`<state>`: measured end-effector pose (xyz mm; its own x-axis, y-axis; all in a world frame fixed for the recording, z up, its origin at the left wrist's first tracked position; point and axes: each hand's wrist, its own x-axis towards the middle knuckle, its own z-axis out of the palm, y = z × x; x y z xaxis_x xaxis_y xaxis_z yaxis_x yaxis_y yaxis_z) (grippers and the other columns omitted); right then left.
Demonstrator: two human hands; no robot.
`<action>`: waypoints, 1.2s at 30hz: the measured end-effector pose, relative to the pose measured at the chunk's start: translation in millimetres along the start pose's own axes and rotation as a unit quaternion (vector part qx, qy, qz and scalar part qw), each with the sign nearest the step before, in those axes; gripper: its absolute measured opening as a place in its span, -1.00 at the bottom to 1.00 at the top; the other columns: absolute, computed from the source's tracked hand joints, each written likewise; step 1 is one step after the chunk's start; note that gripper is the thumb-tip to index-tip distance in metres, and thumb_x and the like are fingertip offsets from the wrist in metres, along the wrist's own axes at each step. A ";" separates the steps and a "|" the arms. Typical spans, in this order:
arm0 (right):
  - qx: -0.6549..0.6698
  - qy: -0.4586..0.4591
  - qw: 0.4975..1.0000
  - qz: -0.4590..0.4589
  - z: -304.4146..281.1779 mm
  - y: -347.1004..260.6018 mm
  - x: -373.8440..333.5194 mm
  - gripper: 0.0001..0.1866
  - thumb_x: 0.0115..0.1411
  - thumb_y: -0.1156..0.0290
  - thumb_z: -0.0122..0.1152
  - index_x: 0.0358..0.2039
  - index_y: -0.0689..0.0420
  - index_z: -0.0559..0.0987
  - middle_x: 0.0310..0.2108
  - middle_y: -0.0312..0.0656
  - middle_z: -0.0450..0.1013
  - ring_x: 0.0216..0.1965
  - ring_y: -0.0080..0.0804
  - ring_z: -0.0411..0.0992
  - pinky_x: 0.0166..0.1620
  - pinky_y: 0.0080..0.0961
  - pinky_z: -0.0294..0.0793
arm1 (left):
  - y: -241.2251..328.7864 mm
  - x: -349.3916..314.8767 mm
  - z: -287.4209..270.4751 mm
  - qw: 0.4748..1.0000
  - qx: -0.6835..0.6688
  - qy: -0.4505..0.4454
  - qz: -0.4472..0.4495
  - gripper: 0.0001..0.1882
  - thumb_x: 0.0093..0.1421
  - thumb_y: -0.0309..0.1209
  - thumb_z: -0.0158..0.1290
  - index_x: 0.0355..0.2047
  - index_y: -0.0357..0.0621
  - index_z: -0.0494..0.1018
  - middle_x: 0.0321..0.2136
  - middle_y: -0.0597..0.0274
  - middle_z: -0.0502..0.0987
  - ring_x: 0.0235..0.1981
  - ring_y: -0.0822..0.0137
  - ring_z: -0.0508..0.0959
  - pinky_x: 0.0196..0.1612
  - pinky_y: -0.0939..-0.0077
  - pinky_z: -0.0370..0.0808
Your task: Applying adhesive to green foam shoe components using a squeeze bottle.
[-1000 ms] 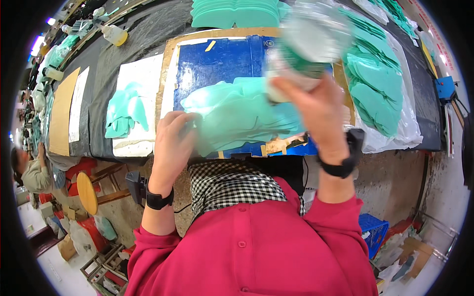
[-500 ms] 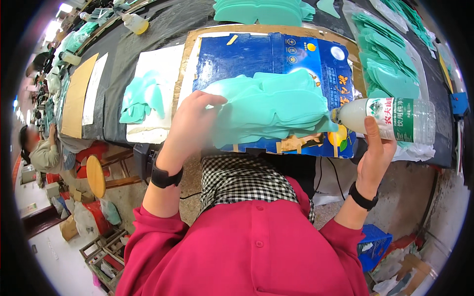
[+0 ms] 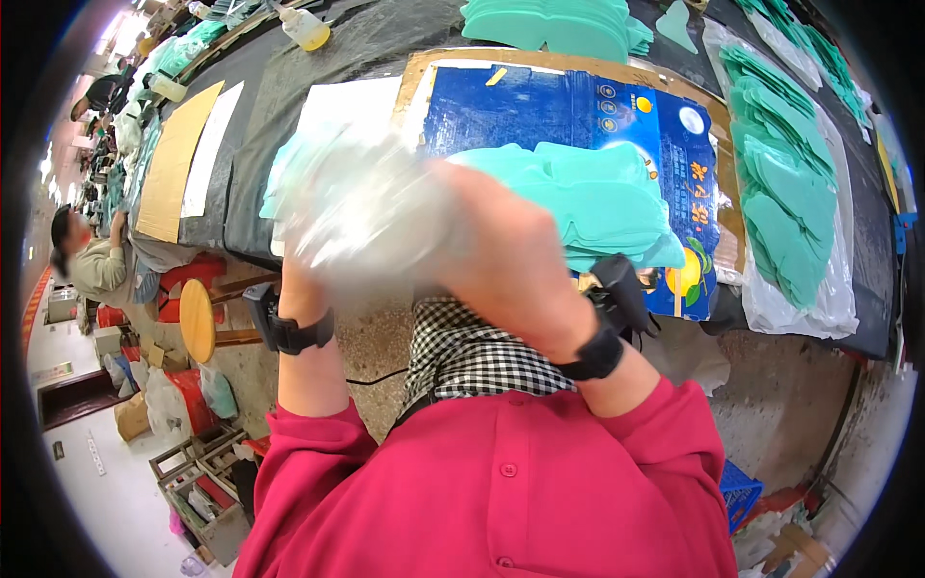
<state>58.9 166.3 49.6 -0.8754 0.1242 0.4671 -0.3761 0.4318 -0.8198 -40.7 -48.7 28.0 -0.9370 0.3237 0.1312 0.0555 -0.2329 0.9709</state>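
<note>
My right hand (image 3: 511,255) is wrapped round a clear plastic bottle (image 3: 361,193), which is smeared by motion. Its base faces me and its neck is hidden. Behind and below the bottle is my left hand (image 3: 306,275); the bottle covers its fingers, so what they do cannot be seen. To the right of the bottle, thin mint-green cut pieces (image 3: 597,197) lie in a loose stack on a blue printed cardboard sheet (image 3: 501,106). More mint-green pieces (image 3: 279,183) show partly at the bottle's left edge, over a white board (image 3: 352,101).
Green pieces in layers (image 3: 785,164) lie on plastic film at the right. Another green stack (image 3: 549,24) is at the far edge. A bottle with yellow liquid (image 3: 305,29) stands far left. A wooden stool (image 3: 198,323) and a seated person (image 3: 96,265) are to the left.
My right hand has swung the bottle from the right side across to the left, in front of my left hand. My left hand has moved left, off the green stack. The view has shifted slightly.
</note>
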 end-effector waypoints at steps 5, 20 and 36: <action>0.263 0.179 0.938 0.137 -66.7 7.8 9.6 -0.77 0.26 0.51 0.45 -0.10 0.29 0.69 -0.19 -0.19 0.68 -0.22 -0.43 0.65 -0.10 -0.50 0.64 | 3.4 -0.5 17.9 0.927 0.374 -0.025 -0.029 -0.74 0.25 -0.59 0.01 -0.10 -0.19 0.60 -0.15 0.43 0.57 -0.25 0.55 0.41 -0.08 0.63 0.37; 0.157 -0.104 0.974 0.129 -0.9 16.7 -6.9 -0.60 0.13 0.33 0.53 -0.08 0.24 0.62 -0.11 0.01 0.65 -0.17 -0.31 0.66 -0.14 -0.36 0.60 | 38.9 12.9 -18.7 0.960 0.225 0.168 0.021 -0.63 0.20 -0.65 0.03 0.00 -0.19 0.59 -0.19 0.32 0.58 -0.25 0.59 0.52 -0.13 0.66 0.48; 0.418 0.402 0.788 0.207 -177.6 53.4 -109.9 -0.39 0.43 0.13 0.25 0.30 0.26 0.37 0.24 0.03 0.46 0.24 -0.09 0.49 0.28 -0.12 0.54 | -22.2 5.2 101.9 0.789 0.570 -0.216 0.082 -0.52 0.01 -0.44 0.26 -0.01 -0.14 0.46 -0.07 0.04 0.48 0.05 -0.05 0.46 0.16 0.15 0.39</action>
<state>188.9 334.4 13.4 -0.6273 0.7705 -0.1137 -0.4710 -0.4916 -0.7325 -11.7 51.6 27.5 -0.6942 0.7141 0.0902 0.6676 0.5920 0.4516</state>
